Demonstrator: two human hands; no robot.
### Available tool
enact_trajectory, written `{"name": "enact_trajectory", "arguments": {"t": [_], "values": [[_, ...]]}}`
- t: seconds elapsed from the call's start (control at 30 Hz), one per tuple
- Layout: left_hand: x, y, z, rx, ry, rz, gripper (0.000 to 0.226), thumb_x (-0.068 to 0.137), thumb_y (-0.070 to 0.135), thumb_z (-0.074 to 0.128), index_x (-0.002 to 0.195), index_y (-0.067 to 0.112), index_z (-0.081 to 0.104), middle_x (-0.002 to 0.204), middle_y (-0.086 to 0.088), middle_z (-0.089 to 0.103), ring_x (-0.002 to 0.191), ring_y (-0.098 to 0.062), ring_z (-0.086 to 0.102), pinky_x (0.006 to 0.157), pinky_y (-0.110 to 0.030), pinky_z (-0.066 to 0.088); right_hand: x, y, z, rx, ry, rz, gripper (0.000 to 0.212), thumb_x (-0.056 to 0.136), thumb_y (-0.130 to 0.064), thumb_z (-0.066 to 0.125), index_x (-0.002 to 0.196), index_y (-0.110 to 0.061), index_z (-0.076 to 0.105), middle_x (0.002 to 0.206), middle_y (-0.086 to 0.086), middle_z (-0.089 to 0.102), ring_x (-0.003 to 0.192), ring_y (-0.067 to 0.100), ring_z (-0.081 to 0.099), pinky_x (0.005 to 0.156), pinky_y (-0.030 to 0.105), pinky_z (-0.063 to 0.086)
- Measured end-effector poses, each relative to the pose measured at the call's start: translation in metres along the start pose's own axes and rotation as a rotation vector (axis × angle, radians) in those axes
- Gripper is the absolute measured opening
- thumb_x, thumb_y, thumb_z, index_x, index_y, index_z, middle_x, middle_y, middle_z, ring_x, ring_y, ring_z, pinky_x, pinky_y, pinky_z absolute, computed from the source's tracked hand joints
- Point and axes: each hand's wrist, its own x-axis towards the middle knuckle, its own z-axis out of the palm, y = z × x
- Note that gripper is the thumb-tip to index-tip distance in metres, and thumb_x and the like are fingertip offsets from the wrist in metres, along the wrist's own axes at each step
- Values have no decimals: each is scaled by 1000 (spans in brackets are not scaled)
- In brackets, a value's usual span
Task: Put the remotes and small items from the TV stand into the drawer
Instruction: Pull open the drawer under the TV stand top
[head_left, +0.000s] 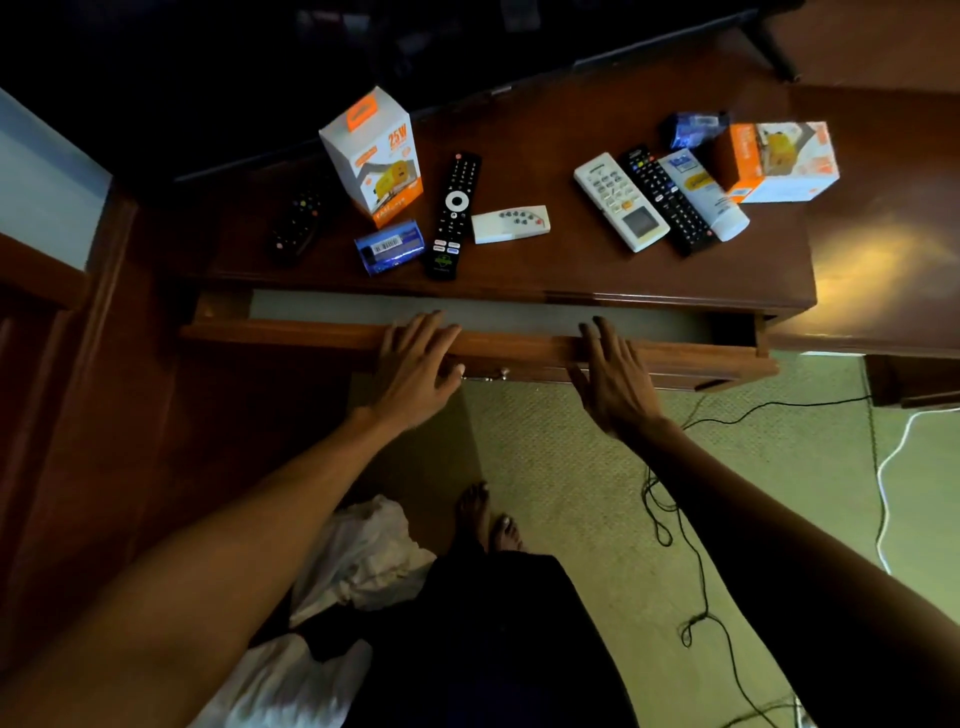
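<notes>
The drawer (311, 332) of the wooden TV stand (571, 270) stands a little way open, showing a grey bottom. My left hand (418, 364) and my right hand (613, 374) lie flat on its front edge, fingers apart, holding nothing. On the stand lie a dark remote (297, 221), an upright orange-white box (373, 156), a blue packet (388, 247), a long black remote (453, 214), a small white remote (510, 224), a white AC remote (621, 201), another black remote (667, 200), a white tube (704, 193), an orange-white box on its side (779, 162) and a blue wrapper (693, 127).
The TV's dark screen (260, 62) and its leg (774, 47) stand behind the items. Below are a green carpet (571, 467), a black cable (691, 571), a white cable (883, 493), white cloth (358, 561) and my bare foot (488, 514).
</notes>
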Motion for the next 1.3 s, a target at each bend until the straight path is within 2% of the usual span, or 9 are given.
{"name": "enact_trajectory", "arguments": {"t": [0.1,0.23,0.43,0.67,0.83,1.2,1.3], "values": [[2,-10,9,76,-94,-10,71,93,66,31,153,31,16,162,-3,21,149,-25,17,120,-56,6,3,4,10,-21,-57,55,65,100,-50,27,150,-8,23,156,19,30,146,35,25,121,50,19],[-3,-5,15,117,-52,-26,77,90,74,28,153,33,12,161,-2,22,149,-25,17,119,-57,6,-7,8,19,-40,-4,50,66,101,-53,20,150,-9,24,154,16,34,146,33,25,122,48,16],[-26,8,15,78,-57,-55,67,96,67,24,153,33,14,161,1,20,149,-24,15,119,-56,7,-31,4,19,2,5,51,66,101,-54,20,150,-10,25,154,14,33,146,31,23,123,48,14],[-72,21,23,49,-22,-61,52,102,49,24,151,32,26,155,2,35,146,-22,24,119,-53,11,-78,-8,30,-25,4,78,63,101,-52,20,149,-10,26,153,14,35,146,30,24,123,47,15],[-105,30,28,30,-4,-66,54,100,50,21,145,27,38,147,-2,45,141,-24,34,118,-52,13,-114,-16,35,-41,-7,83,65,100,-53,16,148,-10,27,151,14,36,144,31,27,123,46,15],[-150,36,30,30,-38,-55,52,100,52,23,143,28,40,143,-1,49,136,-25,39,115,-53,21,-157,-30,42,-12,32,106,61,100,-55,21,140,-12,37,139,10,46,134,30,39,118,47,26],[-149,32,25,29,-113,-49,56,98,55,21,145,30,37,146,1,47,138,-24,38,115,-51,20,-158,-34,38,-46,61,108,54,100,-54,25,131,-14,43,127,8,52,122,29,46,110,44,35]]}}
